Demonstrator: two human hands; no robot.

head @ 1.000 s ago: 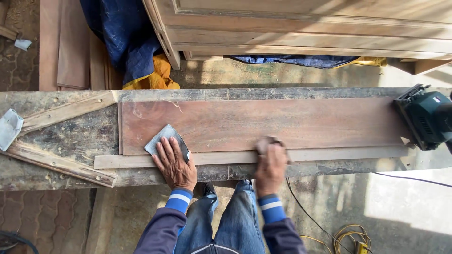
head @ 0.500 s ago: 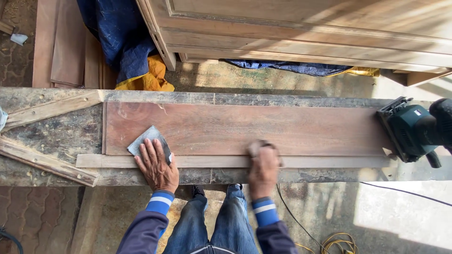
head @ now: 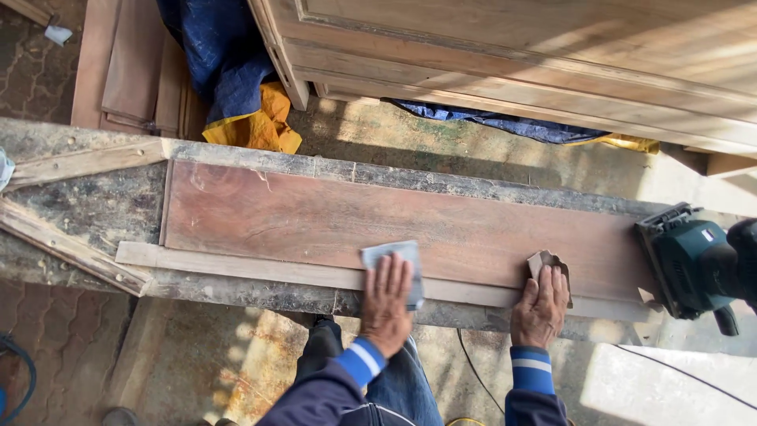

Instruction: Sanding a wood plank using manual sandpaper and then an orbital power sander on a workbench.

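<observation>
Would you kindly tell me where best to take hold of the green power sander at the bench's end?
Probably by the dark handle atop the sander, coming from above: it sits flat on its base, and the handle is the raised, rounded part clear of the board.

A green electric sander (head: 698, 264) sits at the right end of the worn workbench (head: 95, 205). Beyond the bench, a blue tarp (head: 221, 55) and yellow cloth (head: 256, 126) lie beside stacked planks (head: 130, 67) and a pale wooden cabinet (head: 512, 55).
</observation>
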